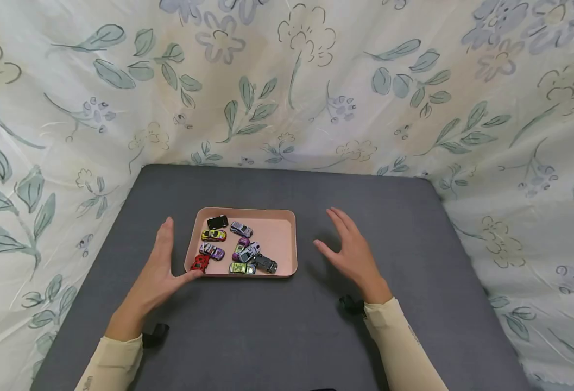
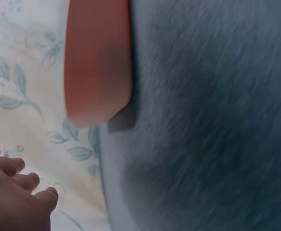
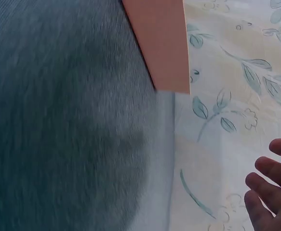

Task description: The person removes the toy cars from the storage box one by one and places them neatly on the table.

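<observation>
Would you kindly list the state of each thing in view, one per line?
Left hand: open, fingers straight, thumb touching the tray's near left corner.
Right hand: open, fingers spread, apart from the tray.
Pink tray: flat on the table, holding toy cars, its right part bare.
Red toy car: at the tray's near left corner.
Black toy car: at the tray's far edge.
Grey table: bearing the tray.

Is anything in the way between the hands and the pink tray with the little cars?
Nothing visible is. The left hand lies open right beside the pink tray, its thumb at the near left corner by the red car. The right hand is open off the tray's right side, with only bare grey table between.
</observation>
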